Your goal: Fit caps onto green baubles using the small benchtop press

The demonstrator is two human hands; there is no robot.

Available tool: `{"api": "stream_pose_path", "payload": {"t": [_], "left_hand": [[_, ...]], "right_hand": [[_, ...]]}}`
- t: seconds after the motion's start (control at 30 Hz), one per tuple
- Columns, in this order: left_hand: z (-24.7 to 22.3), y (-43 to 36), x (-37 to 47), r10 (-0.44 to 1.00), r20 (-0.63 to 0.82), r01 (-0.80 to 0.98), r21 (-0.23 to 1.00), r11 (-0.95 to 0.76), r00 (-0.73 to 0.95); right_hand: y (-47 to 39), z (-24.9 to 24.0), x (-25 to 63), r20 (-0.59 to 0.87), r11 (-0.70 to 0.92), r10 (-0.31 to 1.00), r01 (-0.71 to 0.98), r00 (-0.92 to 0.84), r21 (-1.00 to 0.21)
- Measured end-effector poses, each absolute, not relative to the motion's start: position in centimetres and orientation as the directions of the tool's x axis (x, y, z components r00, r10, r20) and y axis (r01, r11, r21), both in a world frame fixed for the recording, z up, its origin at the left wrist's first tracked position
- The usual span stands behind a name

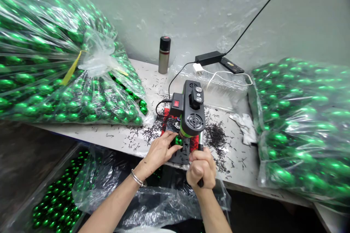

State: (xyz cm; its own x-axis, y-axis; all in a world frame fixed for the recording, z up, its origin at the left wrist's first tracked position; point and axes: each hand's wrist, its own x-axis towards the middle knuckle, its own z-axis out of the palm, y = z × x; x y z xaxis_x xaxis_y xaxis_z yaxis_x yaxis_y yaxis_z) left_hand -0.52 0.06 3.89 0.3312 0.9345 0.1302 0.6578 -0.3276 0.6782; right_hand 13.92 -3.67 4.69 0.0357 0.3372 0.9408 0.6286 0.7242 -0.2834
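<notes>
- Green ball (pixel 178 140) sits beneath the front end of a black machine (pixel 194 111), low over its base, on the near side of the worktop (pixel 247 174).
- Left hand (pixel 160 148): its fingers and thumb grasp the green ball from the left; a silver bangle (pixel 136 178) circles the wrist.
- Right hand (pixel 202 167): its fingers are clenched round the black handle (pixel 200 147) at the machine's right side, and part of the grip shows below the fist.
- On the machine's left side is a box with a red switch (pixel 177 103), a black cable running from it.
- Small black scraps (pixel 215 134) lie around the base, thickest just right of it.
- Behind the machine stand a bottle (pixel 163 58) with a dark cap and, to the right, a black power adapter (pixel 209 58) and a white plug (pixel 197 68).
- A crumpled white cloth (pixel 244 127) lies beside the right-hand bag (pixel 308 116), clear plastic filled with green balls.
- At the left, a larger tied bag (pixel 41 80) holds more of them.
- Below the worktop's edge, at lower left, many small green balls (pixel 60 196) lie together, partly under clear plastic sheeting (pixel 161 204).
</notes>
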Motion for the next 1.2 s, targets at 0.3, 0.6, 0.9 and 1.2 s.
{"api": "stream_pose_path", "payload": {"t": [0.3,0.6,0.9,1.2], "left_hand": [[3.5,-0.1,-0.4,0.943,0.146,0.657,0.685,-0.315,0.3],[3.3,0.4,-0.3,0.943,0.159,0.624,0.716,-0.313,0.291],[3.3,-4.8,-3.8,0.918,0.217,0.447,0.821,-0.356,0.332],[7.1,4.0,-8.2,0.93,0.361,0.86,0.451,-0.24,0.07]], "right_hand": [[-3.0,4.0,13.5,0.955,0.736,0.284,0.62,0.082,-0.272],[-3.4,5.6,13.9,0.946,0.72,0.323,0.654,-0.021,-0.232],[-4.4,13.2,13.3,0.843,0.673,0.523,0.546,0.126,-0.499],[-4.4,10.8,13.3,0.878,0.708,0.468,0.55,0.102,-0.442]]}}
